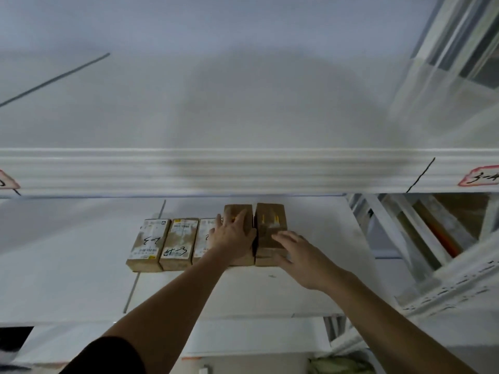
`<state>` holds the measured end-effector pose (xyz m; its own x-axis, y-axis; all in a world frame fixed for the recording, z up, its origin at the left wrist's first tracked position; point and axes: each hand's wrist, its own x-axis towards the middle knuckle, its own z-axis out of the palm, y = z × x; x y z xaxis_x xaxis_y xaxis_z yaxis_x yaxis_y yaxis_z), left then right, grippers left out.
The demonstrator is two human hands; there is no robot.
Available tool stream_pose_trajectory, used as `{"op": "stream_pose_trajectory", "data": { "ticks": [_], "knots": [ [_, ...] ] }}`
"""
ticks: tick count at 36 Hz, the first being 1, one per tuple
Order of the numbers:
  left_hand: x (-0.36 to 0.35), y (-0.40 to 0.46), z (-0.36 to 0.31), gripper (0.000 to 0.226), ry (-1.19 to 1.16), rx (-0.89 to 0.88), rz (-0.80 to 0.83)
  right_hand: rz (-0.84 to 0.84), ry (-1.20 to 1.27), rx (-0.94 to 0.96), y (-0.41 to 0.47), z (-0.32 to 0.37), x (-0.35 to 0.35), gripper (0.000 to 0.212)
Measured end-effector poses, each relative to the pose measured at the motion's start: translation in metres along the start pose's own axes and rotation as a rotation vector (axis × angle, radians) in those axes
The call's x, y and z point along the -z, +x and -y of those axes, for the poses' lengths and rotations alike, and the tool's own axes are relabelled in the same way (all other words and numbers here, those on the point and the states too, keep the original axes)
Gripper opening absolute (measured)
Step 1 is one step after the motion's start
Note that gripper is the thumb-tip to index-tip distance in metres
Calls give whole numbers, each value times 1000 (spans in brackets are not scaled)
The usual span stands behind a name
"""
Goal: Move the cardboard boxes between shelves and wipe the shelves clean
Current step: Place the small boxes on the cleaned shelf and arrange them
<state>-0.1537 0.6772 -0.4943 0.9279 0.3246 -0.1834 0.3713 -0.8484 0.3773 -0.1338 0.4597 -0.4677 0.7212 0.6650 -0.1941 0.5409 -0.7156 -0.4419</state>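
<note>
Left hand (233,233) hides third box (204,238) label; right hand (299,255) blurred.

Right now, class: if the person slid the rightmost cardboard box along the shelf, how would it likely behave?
The rightmost box looks stiff, with crisp edges, so it should slide whole. It lies flat and low on the white shelf, so tipping seems unlikely. It sits close against its neighbour under the left hand, so it may rub.
</note>
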Motion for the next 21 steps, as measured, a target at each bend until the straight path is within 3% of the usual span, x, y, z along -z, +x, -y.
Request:
{"op": "stream_pose_trajectory", "data": {
  "ticks": [5, 14, 21],
  "knots": [
    [-14, 4, 3, 72, -40, 7, 33, -51, 24, -3, 11, 1, 1, 56],
    [1, -2, -2, 68, -134, -9, -106, -186, 49, -50, 34, 4, 2, 50],
    [25, -25, 15, 68, -85, -28, -191, -283, 66, -150, 67, 17, -6, 68]
  ]
}}
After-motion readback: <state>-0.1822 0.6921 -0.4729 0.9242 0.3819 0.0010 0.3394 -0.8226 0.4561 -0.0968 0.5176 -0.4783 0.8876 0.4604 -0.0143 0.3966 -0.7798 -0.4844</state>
